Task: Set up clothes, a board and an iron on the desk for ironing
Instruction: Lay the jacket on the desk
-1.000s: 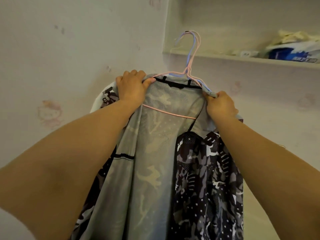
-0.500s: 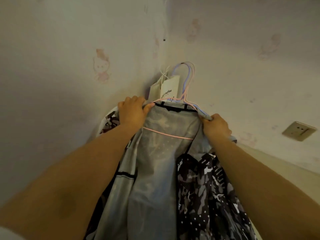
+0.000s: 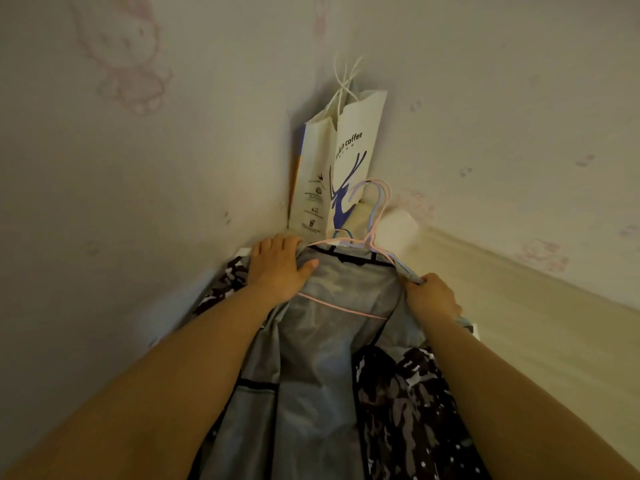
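Note:
A camouflage jacket [image 3: 408, 403] with a grey mesh lining [image 3: 332, 341] hangs open on pink and blue wire hangers [image 3: 372, 216]. It stretches from the room's corner toward me. My left hand [image 3: 280, 268] grips the jacket's left shoulder by the collar. On the other side my right hand [image 3: 433, 296] is closed on the right shoulder and the hanger's end. The white surface [image 3: 398, 223] lies under the hanger hooks. No iron shows in this view.
A white paper coffee bag [image 3: 343, 168] with string handles stands upright in the corner just behind the hangers. Walls with faded pink cartoon stickers [image 3: 128, 53] close in on the left and at the back. A cream ledge [image 3: 502, 289] runs along the right wall.
The jacket and both hands have come down from high against the wall to the surface in the corner. The shelf and the wall socket have left the view, and the paper bag now stands above the hangers.

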